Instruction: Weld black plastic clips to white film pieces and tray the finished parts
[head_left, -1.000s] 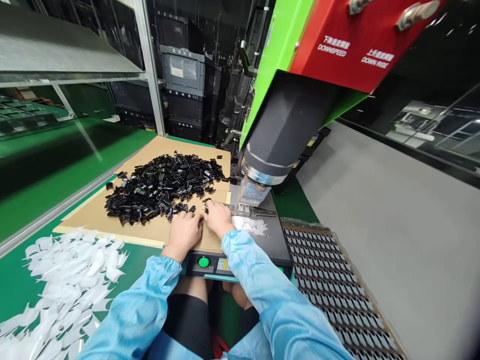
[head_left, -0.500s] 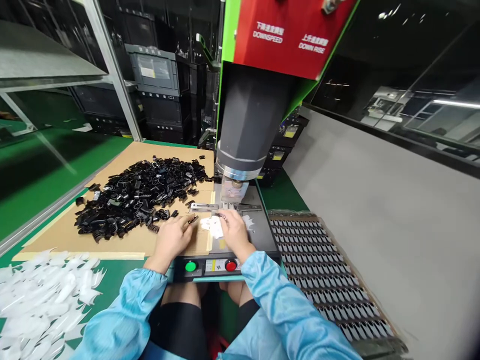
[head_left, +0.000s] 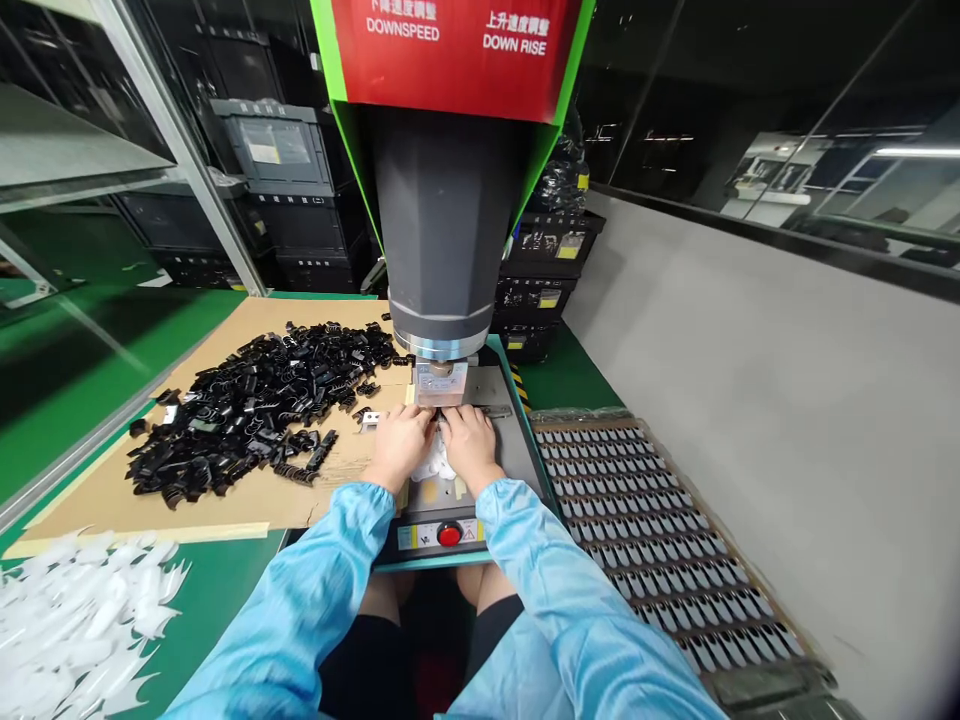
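Observation:
Both hands are side by side at the metal fixture under the press head [head_left: 441, 380]. My left hand [head_left: 403, 442] has its fingers bent together at the fixture's left part [head_left: 370, 421]. My right hand [head_left: 471, 445] lies just beside it, fingers pointing forward over the fixture. A small dark part shows between the fingertips; most of it is hidden. White pieces [head_left: 433, 462] lie on the machine's metal plate [head_left: 504, 448], partly under the hands. A large pile of black plastic parts [head_left: 262, 400] covers the cardboard to the left.
White pieces [head_left: 82, 620] are heaped at the lower left. A red button [head_left: 449, 534] is on the machine's front panel. At the right stands a tray with rows of grey parts [head_left: 660, 530]. Stacked bins [head_left: 281, 150] are behind.
My left hand has moved right, from near the black pile with a black part to the fixture. My right hand has moved slightly forward. The view has turned and shifted.

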